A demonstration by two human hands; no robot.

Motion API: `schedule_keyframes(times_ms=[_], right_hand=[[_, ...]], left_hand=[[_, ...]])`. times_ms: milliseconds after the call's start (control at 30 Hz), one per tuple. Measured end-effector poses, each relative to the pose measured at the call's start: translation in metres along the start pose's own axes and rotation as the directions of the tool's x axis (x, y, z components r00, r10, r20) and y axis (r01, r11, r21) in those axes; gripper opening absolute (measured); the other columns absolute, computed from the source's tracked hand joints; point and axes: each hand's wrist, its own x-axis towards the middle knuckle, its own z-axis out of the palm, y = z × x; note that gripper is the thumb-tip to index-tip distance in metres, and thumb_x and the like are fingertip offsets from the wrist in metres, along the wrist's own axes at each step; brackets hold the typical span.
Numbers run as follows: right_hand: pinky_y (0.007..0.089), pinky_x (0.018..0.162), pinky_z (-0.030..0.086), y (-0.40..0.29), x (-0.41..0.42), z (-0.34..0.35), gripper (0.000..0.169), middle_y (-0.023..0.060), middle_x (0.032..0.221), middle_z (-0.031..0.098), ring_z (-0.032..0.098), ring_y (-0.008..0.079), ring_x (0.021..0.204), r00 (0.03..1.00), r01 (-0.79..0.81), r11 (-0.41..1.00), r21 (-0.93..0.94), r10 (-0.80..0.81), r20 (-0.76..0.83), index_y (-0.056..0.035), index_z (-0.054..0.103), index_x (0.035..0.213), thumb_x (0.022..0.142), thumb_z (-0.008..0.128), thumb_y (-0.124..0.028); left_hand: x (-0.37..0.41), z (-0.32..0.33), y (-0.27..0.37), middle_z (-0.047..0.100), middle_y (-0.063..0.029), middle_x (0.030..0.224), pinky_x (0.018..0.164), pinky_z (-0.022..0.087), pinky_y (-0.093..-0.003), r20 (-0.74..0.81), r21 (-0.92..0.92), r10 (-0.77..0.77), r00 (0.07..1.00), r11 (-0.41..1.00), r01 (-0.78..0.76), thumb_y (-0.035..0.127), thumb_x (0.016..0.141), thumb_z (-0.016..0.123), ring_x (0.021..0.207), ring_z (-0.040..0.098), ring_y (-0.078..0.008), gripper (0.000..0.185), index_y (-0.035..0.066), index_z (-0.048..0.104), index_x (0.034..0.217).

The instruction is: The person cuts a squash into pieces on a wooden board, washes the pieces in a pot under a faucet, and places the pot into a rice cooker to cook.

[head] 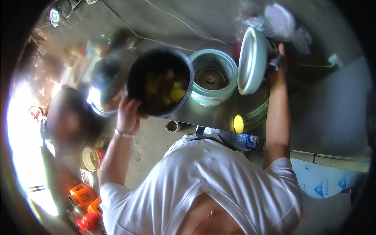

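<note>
My left hand (129,114) grips the lower left side of a dark cooking pot (189,88), tilted so that its inside faces me. Yellowish chunks (177,93) lie in the shadowed bottom of the pot. Right beside it, a pale green rice cooker body (214,95) stands on the metal table without its inner pot, the round heating plate (210,79) bare. On the right, my right hand (277,64) holds the cooker's pale green lid (261,70) on edge from behind. The lid's metal inner side faces the cooker; my fingers' exact grip is partly hidden.
A yellow oval object (238,124) sits at the metal table's (188,116) front edge. Behind the lid lies clear plastic wrapping (302,38). A white cable (182,22) runs across the back. Below are a large plastic bottle (243,141), a small can (173,126) and a bucket (91,159).
</note>
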Motion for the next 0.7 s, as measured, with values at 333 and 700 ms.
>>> schedule_keyframes(times_ms=[333,700], right_hand=[[0.0425,0.103,0.031,0.019,-0.019,-0.054,0.060,0.0147,0.128,0.047,0.044,0.0300,0.118,0.942,-0.143,0.726,0.673,-0.110,0.318,0.0002,0.044,0.125,0.089,0.042,-0.047],[0.0411,0.106,0.023,0.015,-0.030,-0.052,0.064,0.0146,0.133,0.042,0.038,0.0307,0.123,0.971,-0.024,0.835,0.550,-0.112,0.212,-0.0007,0.039,0.130,0.090,0.032,-0.050]], left_hand=[[0.114,0.092,-0.021,0.059,-0.0076,0.080,0.043,0.051,-0.0249,0.256,0.189,-0.151,0.955,0.976,0.104,0.004,0.082,0.045,0.056,0.060,-0.0173,0.022,0.004,0.048,0.103],[0.122,0.125,-0.063,0.058,-0.0083,0.080,0.044,0.050,-0.0247,0.307,0.335,-0.186,0.933,0.939,0.077,0.001,0.078,0.050,0.052,0.058,-0.0154,0.026,0.002,0.051,0.104]])
